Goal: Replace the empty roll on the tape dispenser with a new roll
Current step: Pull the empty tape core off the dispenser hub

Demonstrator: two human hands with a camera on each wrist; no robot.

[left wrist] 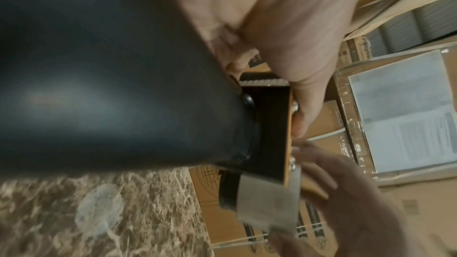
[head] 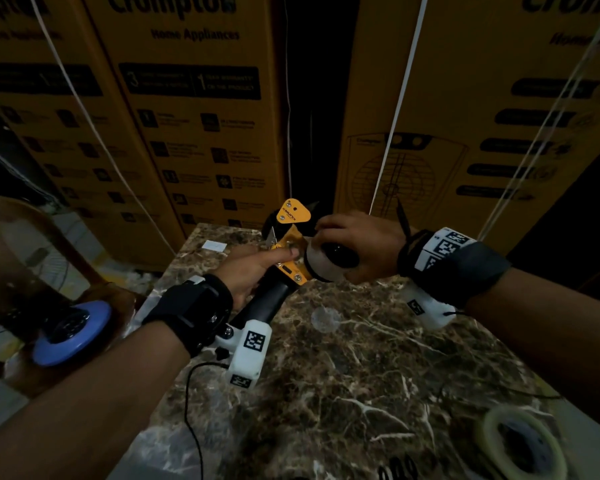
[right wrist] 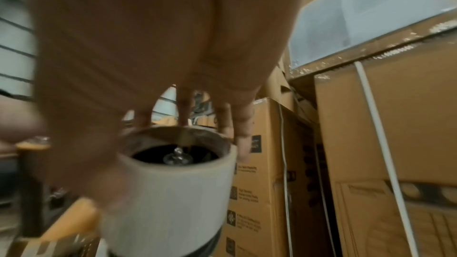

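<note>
The left hand [head: 253, 271] is gripping the tape dispenser [head: 286, 251] by its black handle above the marble table [head: 361, 375]. The right hand [head: 357, 237] is holding the empty roll [head: 317, 263] (a pale core) on its hub. The new roll [head: 523, 445] is lying on the table's near right corner.

Head view looks down from above; both wrist views closely share the tape dispenser [head: 289, 244].

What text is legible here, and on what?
"XMUNX": yellow plate of the tape dispenser.
"Crompton": cardboard box, top cut off.
"Home Appliances": same box, below the brand.
"3" and "1": black panel; its small print is blurred.
Icon rows and wrist markers: unreadable.
</note>
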